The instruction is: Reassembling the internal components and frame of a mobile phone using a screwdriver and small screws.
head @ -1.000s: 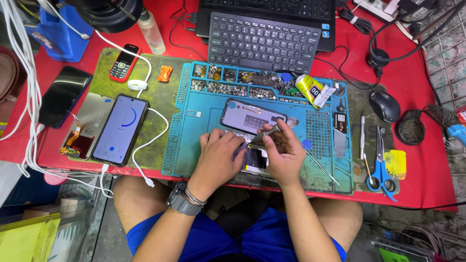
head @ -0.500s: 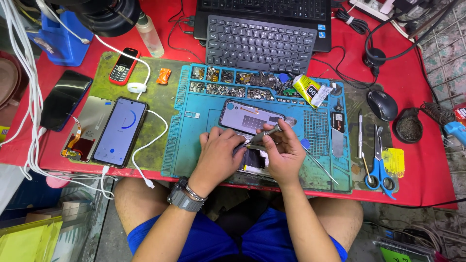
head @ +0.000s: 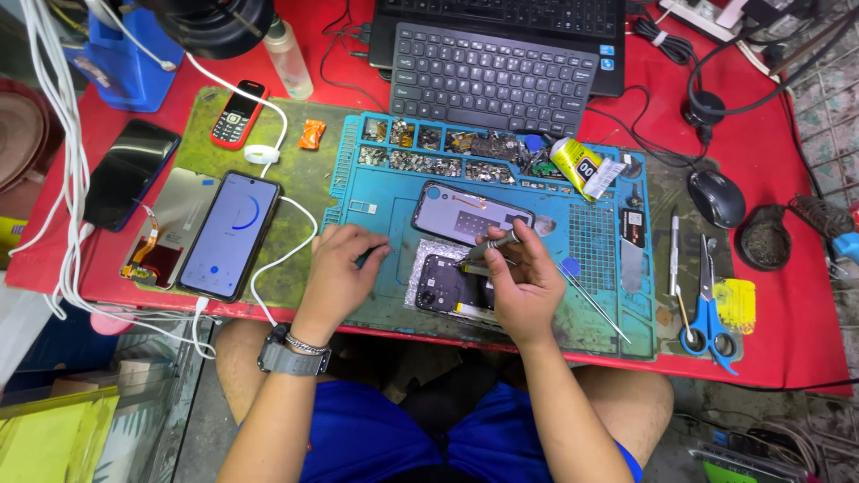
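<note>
Our left hand (head: 344,268) has slid off the opened phone (head: 447,284) (fingers loosely curled, empty); right hand (head: 523,282) still pinches the screwdriver (head: 490,248) over it.

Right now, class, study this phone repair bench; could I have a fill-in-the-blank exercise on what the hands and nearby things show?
1. The right hand holds a thin metal tool over the opened ____ lying on the blue repair mat.
2. The left hand, palm down on the mat, has a ____ on its wrist.
3. The blue-handled scissors lie to the ____ of the mat.
4. The tablecloth is ____.

Missing words: phone; watch; right; red
</note>
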